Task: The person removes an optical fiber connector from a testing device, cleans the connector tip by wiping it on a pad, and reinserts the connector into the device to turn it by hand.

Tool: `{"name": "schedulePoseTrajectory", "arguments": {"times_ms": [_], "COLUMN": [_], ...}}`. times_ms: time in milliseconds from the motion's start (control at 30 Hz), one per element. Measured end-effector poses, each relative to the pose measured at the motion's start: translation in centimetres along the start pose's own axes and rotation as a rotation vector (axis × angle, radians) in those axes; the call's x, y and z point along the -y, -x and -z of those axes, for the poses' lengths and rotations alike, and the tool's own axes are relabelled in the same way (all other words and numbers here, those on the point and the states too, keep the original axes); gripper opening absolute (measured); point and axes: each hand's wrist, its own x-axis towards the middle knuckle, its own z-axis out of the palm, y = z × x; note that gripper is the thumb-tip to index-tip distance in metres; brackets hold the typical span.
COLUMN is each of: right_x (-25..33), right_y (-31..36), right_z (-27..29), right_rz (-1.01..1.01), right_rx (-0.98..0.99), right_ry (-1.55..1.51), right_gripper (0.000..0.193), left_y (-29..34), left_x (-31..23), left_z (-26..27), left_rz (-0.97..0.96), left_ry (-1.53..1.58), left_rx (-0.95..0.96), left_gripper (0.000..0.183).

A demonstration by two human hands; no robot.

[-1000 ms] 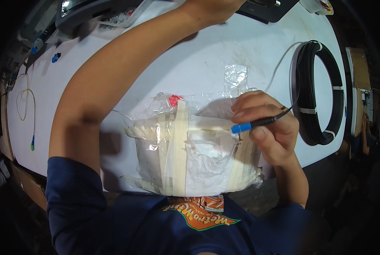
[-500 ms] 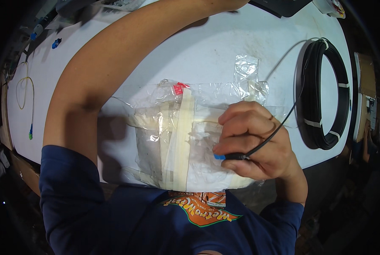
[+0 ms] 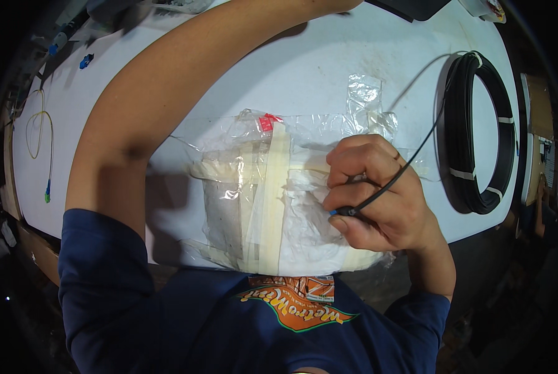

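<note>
My right hand (image 3: 378, 193) is closed, pinching the blue-tipped connector (image 3: 345, 212) of a thin black fibre optic cable between thumb and fingers. The cable (image 3: 423, 146) runs over the back of the hand, up to a black coil (image 3: 458, 124) tied with white bands at the right. Beneath this hand lies a clear plastic bag (image 3: 219, 212) with cream tape strips and a red tag, taped to the table at the near edge. My left forearm (image 3: 166, 68) stretches across to the far edge beside a black device (image 3: 410, 7); its hand is cut off by the top of the picture.
On the white table (image 3: 329, 56), a thin yellow fibre lead (image 3: 29, 134) with a green and blue end lies at the far left. A small blue piece (image 3: 87, 61) sits near the far left corner. Cardboard boxes (image 3: 539, 106) stand beyond the right edge.
My right hand has lifted slightly up the picture with the connector, and the blue tip shows less, close against the thumb. The left arm has hardly moved.
</note>
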Motion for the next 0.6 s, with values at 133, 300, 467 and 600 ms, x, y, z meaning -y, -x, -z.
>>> {"name": "schedulePoseTrajectory", "arguments": {"times_ms": [133,300,467,600], "right_x": [0.3,0.0,-0.1,-0.2], "right_y": [-0.4,-0.1,0.1,0.9], "right_z": [-0.4,-0.3,0.7,1.7], "right_rz": [-0.001,0.02,-0.014,-0.049], "right_rx": [-0.016,-0.015,0.021,0.077], "right_ry": [-0.023,0.038,-0.103,-0.211], "right_gripper": [0.019,0.019,0.02,0.029], "left_y": [-0.2,0.0,0.3,0.1], "left_x": [-0.1,0.3,0.0,0.2], "left_z": [0.8,0.1,0.7,0.6], "left_rz": [-0.018,-0.019,0.002,-0.025], "left_ry": [-0.002,0.0,0.005,-0.021], "left_rx": [0.002,0.004,0.005,-0.001], "left_gripper": [0.037,0.036,0.037,0.038]}}
